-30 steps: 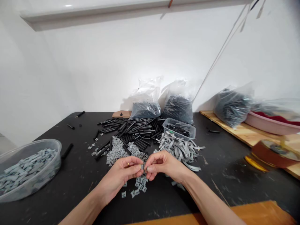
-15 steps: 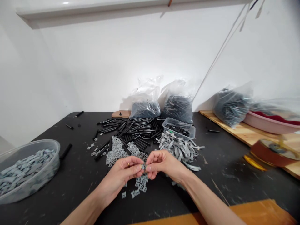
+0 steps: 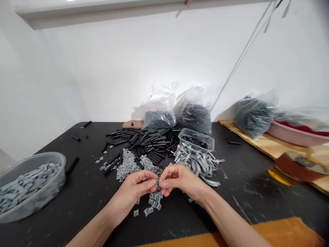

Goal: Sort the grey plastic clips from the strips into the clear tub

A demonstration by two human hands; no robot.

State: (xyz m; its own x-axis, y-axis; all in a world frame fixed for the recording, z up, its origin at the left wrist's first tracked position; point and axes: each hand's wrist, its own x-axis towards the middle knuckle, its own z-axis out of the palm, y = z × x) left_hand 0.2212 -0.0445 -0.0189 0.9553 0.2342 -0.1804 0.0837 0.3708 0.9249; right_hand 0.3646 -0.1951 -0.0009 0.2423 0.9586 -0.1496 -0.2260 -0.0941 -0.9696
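Centrally, a small grey piece (image 3: 156, 181) is pinched between the left hand (image 3: 131, 192) and right hand (image 3: 180, 181). Loose grey pieces (image 3: 153, 202) are strewn below on the black desk (image 3: 84, 192).

A small grey plastic clip (image 3: 156, 181), mostly hidden, is pinched where the fingertips of the left hand (image 3: 133, 189) and the right hand (image 3: 178, 181) meet above the dark surface (image 3: 77, 192). Just below them, a loose scatter of matching flat, rectangular clips (image 3: 154, 202) lies on the surface, some singly and some overlapping, while a denser heap of the same clips (image 3: 128, 167) spreads just behind the left hand. Behind the right hand, longer flat grey strips (image 3: 196, 162) lie in a tangled pile, several of them curved.
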